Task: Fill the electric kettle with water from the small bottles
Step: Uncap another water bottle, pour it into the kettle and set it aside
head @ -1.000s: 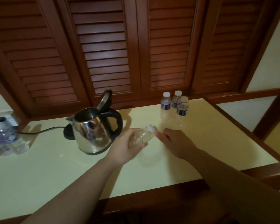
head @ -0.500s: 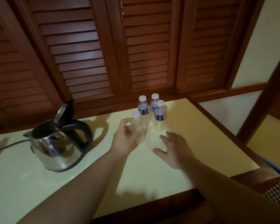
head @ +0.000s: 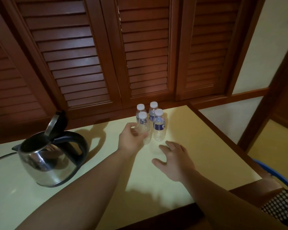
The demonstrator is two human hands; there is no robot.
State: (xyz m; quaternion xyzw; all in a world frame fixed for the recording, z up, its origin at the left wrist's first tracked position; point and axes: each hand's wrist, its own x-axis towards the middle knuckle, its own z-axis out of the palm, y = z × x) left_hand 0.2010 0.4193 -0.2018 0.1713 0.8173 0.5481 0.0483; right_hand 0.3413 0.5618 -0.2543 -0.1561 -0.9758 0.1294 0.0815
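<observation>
A: Dark red-brown louvred wooden doors (head: 93,52) run behind a pale yellow tabletop with a wood rim (head: 186,165), dimly lit. What's on it?

B: Near the left edge stands the rounded stainless-steel electric kettle with a black handle (head: 48,156), its lid tipped up and open, a dark cord trailing off left. Toward the back right corner four small clear plastic bottles with white caps are clustered, touching or nearly so.

A: And the hands?

B: The left hand (head: 131,138) has its fingers curled round the front-left bottle (head: 143,128), which stands upright on the tabletop. It carries no label and looks empty, though I can't be certain in this light. The right hand (head: 175,158) hovers just in front of the cluster, fingers spread and relaxed, holding nothing.

A: What's different from a moment ago?

B: A second ago that bottle lay tilted in the left hand beside the kettle, cap end toward the right hand. Now it stands capped among the others, and the view has swung right to follow it.

A: Meaning?

B: I'd judge one bottle has gone into the kettle and is being parked. The blue-labelled bottle at front right (head: 159,127) is nearest the free hand, so it seems the likely next pick. Two more (head: 140,110) (head: 153,108) wait behind.

A: Any risk?

B: They're packed tight, and a careless release could knock one over.
</observation>
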